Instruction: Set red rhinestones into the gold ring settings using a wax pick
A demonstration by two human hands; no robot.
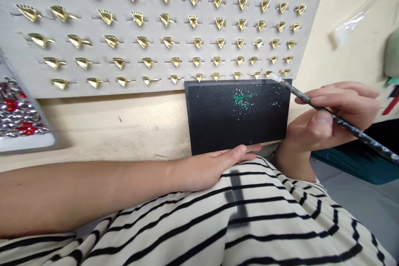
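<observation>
Striped shirt (249,216) closest. Left hand (212,166) lies flat and loose, fingertips touching black tray (212,133) on desk (124,129). Right hand (327,126) pinches stick (299,93), tip at the tray's far right corner. Green stones (241,99) mid-tray. Judgement: brace tray, touch lightly.

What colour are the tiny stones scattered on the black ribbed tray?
Green, with a few pale specks; the head view shows the stones on the tray.

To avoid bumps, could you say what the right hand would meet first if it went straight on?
The stick in the right hand would probably first touch a bottom-row gold setting on the board.
</observation>
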